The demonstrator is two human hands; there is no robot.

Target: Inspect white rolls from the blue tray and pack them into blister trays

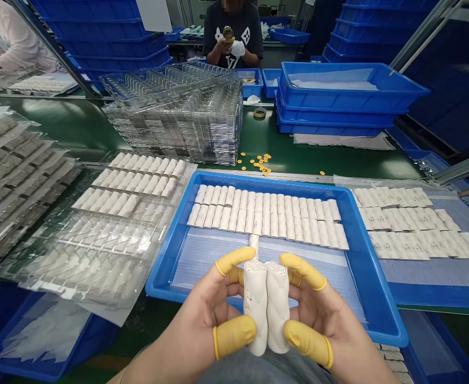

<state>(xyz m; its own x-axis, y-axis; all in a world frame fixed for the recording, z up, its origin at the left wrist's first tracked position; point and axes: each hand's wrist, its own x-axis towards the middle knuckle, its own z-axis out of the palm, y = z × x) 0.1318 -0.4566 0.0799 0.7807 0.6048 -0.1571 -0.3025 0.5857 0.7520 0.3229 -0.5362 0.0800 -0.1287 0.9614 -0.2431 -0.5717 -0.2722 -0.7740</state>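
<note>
My left hand, with yellow finger cots on its thumb and fingertips, is closed around a white cylindrical roll. Another white roll is gripped by my right hand, which wears the same yellow cots. Both rolls stand nearly upright, side by side and touching, and the left one carries small dark marks. Under and beyond my hands sits a blue tray with a pale sheet on its floor. Two rows of similar rolls line its far half, and a single roll lies just in front of them.
Clear plastic trays with white rolls lie at left, beside stacked filled trays. Clear trays and blue bins are piled behind. Yellow discs are scattered between. More rolls lie at right. A person works opposite.
</note>
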